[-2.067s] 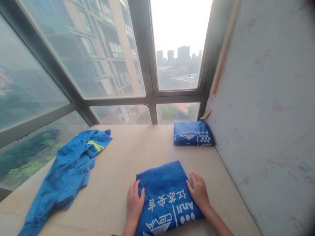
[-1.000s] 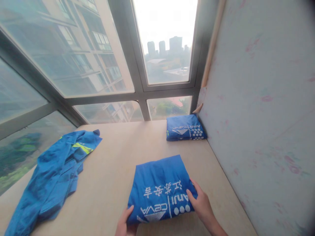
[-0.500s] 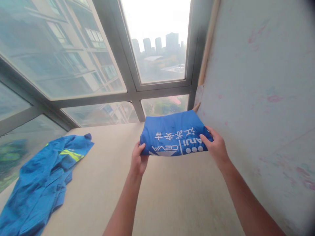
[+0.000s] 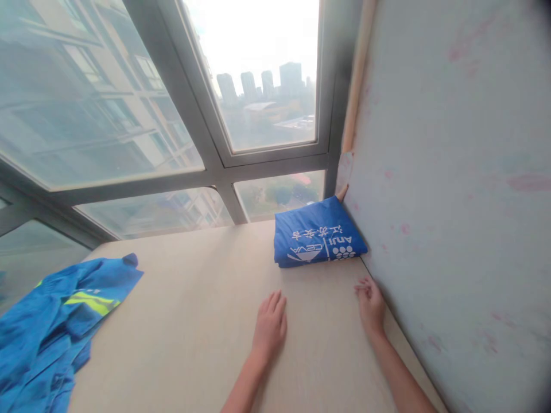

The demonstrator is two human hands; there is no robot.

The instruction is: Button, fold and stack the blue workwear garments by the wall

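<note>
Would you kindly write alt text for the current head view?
Left hand and right hand are near, not touching, folded blue clothing with white lettering on a pale surface beside windows; unfolded blue clothing with yellow stripes lies at left.

Windowed room, patterned wall.

Two empty bare hands, left and right, near the folded blue cloth garment with white lettering on the pale wooden counter; rumpled blue garment with yellow stripes at left
</note>
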